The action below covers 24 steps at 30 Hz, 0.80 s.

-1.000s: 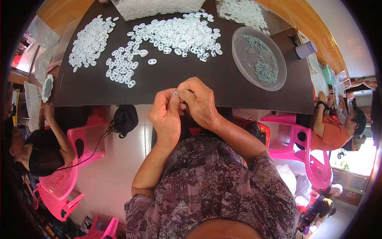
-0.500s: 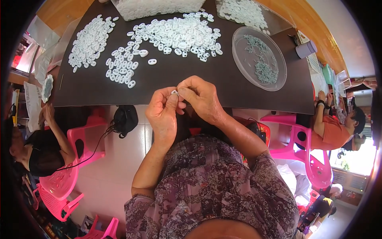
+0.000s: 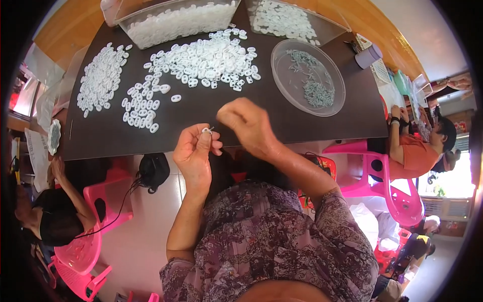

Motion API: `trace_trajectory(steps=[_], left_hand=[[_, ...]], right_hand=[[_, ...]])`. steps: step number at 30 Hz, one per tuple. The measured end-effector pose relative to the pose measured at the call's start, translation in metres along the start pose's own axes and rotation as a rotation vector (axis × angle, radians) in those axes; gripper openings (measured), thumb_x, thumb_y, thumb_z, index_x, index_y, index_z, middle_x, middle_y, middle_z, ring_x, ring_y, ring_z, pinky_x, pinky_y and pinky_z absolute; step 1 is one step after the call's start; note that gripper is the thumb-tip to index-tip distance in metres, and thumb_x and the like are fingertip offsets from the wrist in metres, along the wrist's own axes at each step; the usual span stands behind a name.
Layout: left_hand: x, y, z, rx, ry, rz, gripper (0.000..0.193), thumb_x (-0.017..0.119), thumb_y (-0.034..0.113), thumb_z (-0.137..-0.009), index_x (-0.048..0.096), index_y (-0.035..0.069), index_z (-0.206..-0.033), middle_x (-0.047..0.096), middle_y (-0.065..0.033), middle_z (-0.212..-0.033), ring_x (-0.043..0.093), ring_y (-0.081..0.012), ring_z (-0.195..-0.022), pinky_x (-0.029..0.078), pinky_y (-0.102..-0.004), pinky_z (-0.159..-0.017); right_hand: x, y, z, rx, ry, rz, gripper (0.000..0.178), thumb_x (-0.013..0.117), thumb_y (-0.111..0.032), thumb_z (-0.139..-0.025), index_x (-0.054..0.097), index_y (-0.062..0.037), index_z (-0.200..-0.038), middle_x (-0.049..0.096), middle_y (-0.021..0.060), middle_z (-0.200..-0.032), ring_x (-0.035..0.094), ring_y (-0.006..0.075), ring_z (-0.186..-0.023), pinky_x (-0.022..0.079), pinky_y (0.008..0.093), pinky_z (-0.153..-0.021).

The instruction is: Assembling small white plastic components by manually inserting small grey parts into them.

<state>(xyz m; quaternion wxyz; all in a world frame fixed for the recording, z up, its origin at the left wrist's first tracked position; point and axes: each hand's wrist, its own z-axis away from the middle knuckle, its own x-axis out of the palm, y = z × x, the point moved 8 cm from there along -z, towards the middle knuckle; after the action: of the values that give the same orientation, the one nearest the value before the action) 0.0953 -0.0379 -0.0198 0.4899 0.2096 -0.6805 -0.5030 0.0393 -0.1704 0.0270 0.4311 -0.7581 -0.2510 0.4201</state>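
Note:
My left hand (image 3: 194,157) pinches a small white plastic two-hole piece (image 3: 206,130) between thumb and fingers, just off the table's front edge. A thin grey screw-like pin sticks out of the piece toward the right. My right hand (image 3: 245,123) is apart from it, a little to the right and farther away. Motion smears its curled fingers, so whether they hold anything is hidden. Beyond both hands, a large heap of similar white pieces (image 3: 211,60) lies on the dark table (image 3: 201,113). Small grey-green screws (image 3: 319,94) lie in a round clear tray (image 3: 288,83) at the right.
Smaller groups of white pieces (image 3: 141,105) lie at the left. Clear bins (image 3: 176,38) of more pieces stand at the back. A grey cylinder (image 3: 369,56) is at the far right. Co-workers sit on both sides, near pink plastic chairs (image 3: 359,151).
My right hand has let go of the white piece and moved away to the right. The pin now shows beside the piece. The view has shifted, so the table appears lower and farther left.

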Motion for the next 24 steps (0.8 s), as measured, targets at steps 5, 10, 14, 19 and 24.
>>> trace_trajectory(steps=[5,10,14,19,24], left_hand=[[0.002,0.002,-0.007,0.032,0.0,-0.01,0.016,0.057,0.009,-0.09,0.057,-0.005,-0.098,0.064,-0.0111,-0.079,0.059,-0.0124,-0.06,0.049,-0.0242,-0.051],[0.002,-0.006,-0.013,0.04,-0.021,-0.016,0.016,0.057,0.009,-0.09,0.057,-0.004,-0.099,0.064,-0.0108,-0.079,0.059,-0.0114,-0.06,0.048,-0.0233,-0.052],[0.003,-0.007,-0.014,0.02,-0.033,-0.007,0.016,0.057,0.009,-0.09,0.057,-0.004,-0.1,0.064,-0.0104,-0.08,0.059,-0.0112,-0.061,0.048,-0.0228,-0.052],[0.002,-0.005,-0.013,0.016,-0.026,-0.02,0.016,0.057,0.008,-0.09,0.058,-0.004,-0.1,0.064,-0.0104,-0.08,0.059,-0.0113,-0.061,0.048,-0.0229,-0.052],[0.001,-0.005,-0.013,0.024,-0.04,-0.013,0.015,0.056,0.007,-0.09,0.058,-0.004,-0.1,0.064,-0.0106,-0.08,0.059,-0.0116,-0.061,0.048,-0.0229,-0.052]], right_hand=[[-0.058,0.002,-0.021,-0.295,0.292,0.585,0.01,0.061,-0.001,-0.076,0.063,-0.0019,-0.085,0.059,0.0127,-0.079,0.057,0.029,-0.075,0.045,0.0379,-0.065],[-0.047,0.011,-0.042,-0.424,0.23,0.961,0.012,0.058,0.004,-0.065,0.057,-0.0036,-0.074,0.053,0.0116,-0.074,0.052,0.0305,-0.073,0.042,0.0405,-0.061],[-0.034,0.025,-0.051,-0.442,0.124,1.109,0.015,0.057,0.005,-0.059,0.051,-0.005,-0.069,0.05,0.0113,-0.072,0.049,0.0301,-0.07,0.04,0.0394,-0.06],[-0.026,0.026,-0.042,-0.415,0.091,0.869,0.013,0.061,0.001,-0.065,0.058,-0.0047,-0.076,0.053,0.0111,-0.073,0.052,0.0298,-0.074,0.042,0.0396,-0.063],[-0.044,0.03,-0.042,-0.322,0.131,0.65,0.013,0.065,-0.006,-0.072,0.063,-0.0057,-0.086,0.056,0.0105,-0.075,0.054,0.0296,-0.077,0.043,0.04,-0.066]])
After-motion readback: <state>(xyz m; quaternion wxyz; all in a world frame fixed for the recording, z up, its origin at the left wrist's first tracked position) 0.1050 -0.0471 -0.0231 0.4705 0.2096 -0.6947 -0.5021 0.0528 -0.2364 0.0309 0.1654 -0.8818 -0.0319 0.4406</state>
